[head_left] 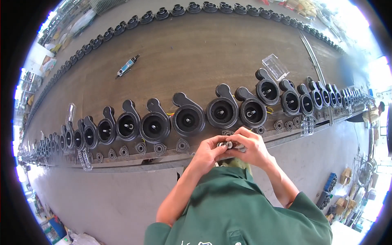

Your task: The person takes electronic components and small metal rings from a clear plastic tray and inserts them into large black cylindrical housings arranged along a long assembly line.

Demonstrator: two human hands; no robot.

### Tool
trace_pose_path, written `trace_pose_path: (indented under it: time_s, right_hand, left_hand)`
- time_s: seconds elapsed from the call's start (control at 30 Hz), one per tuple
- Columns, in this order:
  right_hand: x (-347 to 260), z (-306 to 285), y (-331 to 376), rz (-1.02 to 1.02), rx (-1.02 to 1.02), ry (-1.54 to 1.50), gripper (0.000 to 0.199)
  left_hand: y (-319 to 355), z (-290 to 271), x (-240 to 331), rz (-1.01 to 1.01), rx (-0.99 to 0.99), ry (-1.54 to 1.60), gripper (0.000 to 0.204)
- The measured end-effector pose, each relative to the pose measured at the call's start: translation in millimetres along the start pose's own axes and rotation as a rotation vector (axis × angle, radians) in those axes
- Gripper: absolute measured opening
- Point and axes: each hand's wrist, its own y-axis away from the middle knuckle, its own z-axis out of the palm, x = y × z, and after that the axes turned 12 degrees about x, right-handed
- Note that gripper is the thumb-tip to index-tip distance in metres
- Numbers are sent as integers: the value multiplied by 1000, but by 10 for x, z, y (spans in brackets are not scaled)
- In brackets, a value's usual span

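Observation:
My left hand (209, 152) and my right hand (252, 148) meet in front of my chest, at the near edge of the table. The fingertips of both close around small ring-shaped metal parts (225, 144); their exact kind is too small to tell, and fingers cover some of them. Just beyond my hands stand black round housings, each with a rounded arm and a metal shaft in the middle; the closest are one housing (253, 113) and its left neighbour (222, 112). A grey flange piece (182, 144) lies left of my left hand.
The near row of housings curves away to both sides, with flange pieces along the table's front edge. Another row of black housings (178, 10) lines the far side. A blue and silver hand tool (127, 66) lies mid-table. A clear plastic box (275, 67) sits behind the near row.

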Motion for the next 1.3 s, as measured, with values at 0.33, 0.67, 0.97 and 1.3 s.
trace_pose_path:
  time_s: [0.33, 0.67, 0.97, 1.3]
  right_hand:
    - [-197, 395, -221, 9, 47, 13, 31]
    - [523, 480, -693, 91, 103, 313, 32]
    - [-140, 531, -585, -205, 20, 13, 39]
    - [-5, 760, -696, -91, 71, -58, 28]
  left_hand:
    - [153, -576, 185, 5, -5, 116, 32]
    - [140, -551, 435, 102, 81, 221, 36]
    - [249, -549, 409, 153, 123, 178, 36]
    - [438, -664, 328, 232, 245, 175, 38]
